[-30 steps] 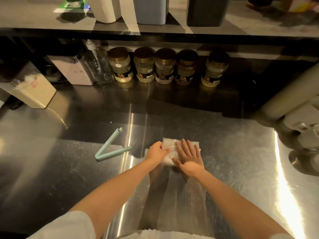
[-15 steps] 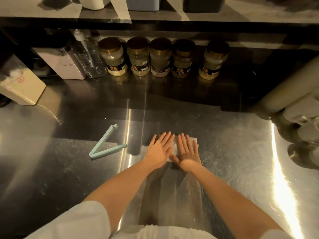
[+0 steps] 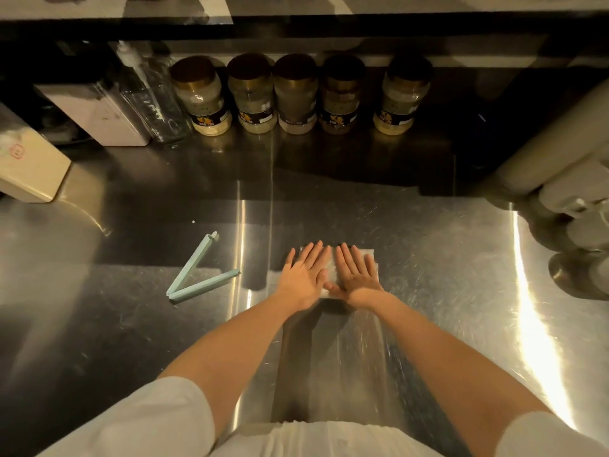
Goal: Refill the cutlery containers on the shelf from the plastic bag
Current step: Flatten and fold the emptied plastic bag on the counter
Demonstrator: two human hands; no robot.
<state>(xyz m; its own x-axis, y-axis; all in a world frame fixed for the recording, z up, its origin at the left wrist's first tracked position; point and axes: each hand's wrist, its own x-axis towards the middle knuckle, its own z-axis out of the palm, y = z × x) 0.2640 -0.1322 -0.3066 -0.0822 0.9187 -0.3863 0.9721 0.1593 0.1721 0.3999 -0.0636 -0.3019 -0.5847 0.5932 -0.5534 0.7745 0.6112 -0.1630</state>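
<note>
A clear plastic bag [image 3: 369, 254] lies flat on the steel counter [image 3: 445, 275], its far end folded into a whitish pad and its near part stretching back between my forearms. My left hand [image 3: 304, 275] and my right hand [image 3: 356, 275] lie side by side on that folded end, palms down, fingers straight, pressing it onto the counter. The cutlery containers on the shelf [image 3: 296, 8] are almost out of view at the top edge.
An open pale green bag clip [image 3: 197, 275] lies left of my hands. Several gold-lidded jars [image 3: 296, 94] line the back under the shelf, beside a clear pump bottle [image 3: 148, 97] and a white box [image 3: 95, 117]. A cream box [image 3: 29, 166] stands far left; stacked cups [image 3: 576, 206] at right.
My left hand, curled on the bag's left edge a second ago, has flattened beside my right hand. The view has tilted down, so the shelf containers have slid out of view.
</note>
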